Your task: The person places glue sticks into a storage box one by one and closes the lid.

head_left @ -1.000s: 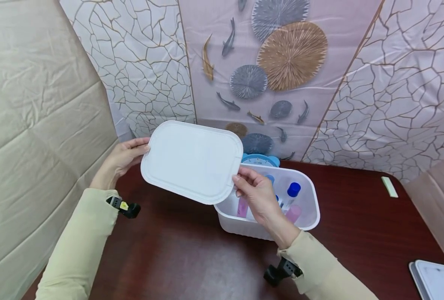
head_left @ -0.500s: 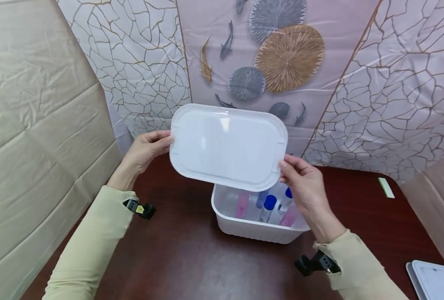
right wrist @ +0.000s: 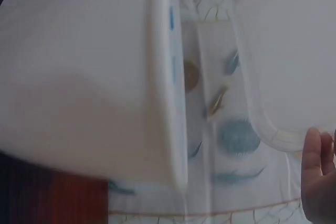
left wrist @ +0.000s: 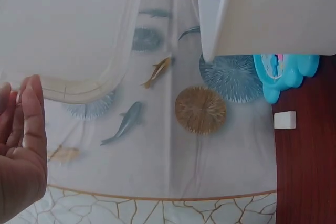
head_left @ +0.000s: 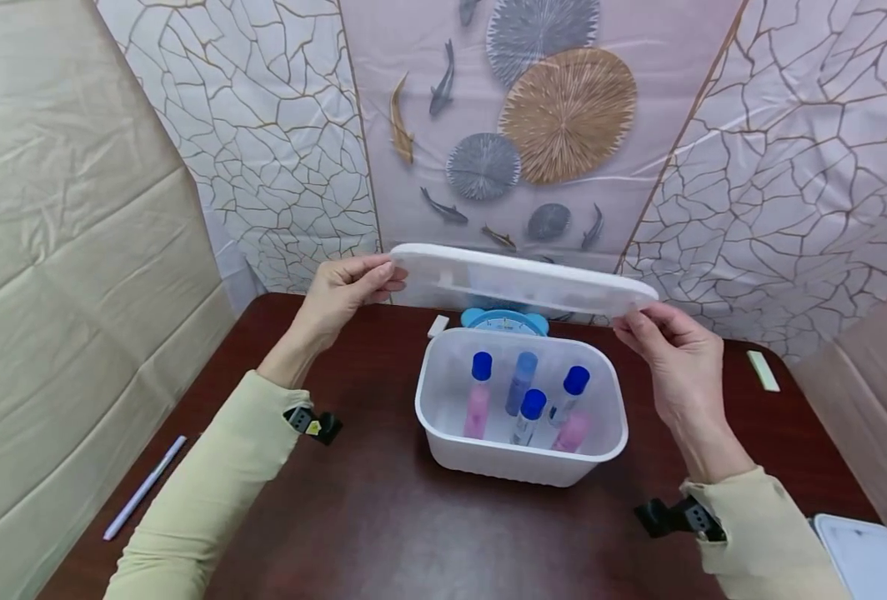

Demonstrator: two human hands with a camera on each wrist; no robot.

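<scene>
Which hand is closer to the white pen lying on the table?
Left. The left hand holds the lid's end above the pen's side; the right hand is across the tub.

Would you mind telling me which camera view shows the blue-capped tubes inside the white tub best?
The head view: it looks down into the open white tub, showing all the blue-capped tubes standing inside. The left wrist view catches only one blue cap at its top edge; the right wrist view shows the tub's outer wall, blurred, and no tubes clearly.
</scene>
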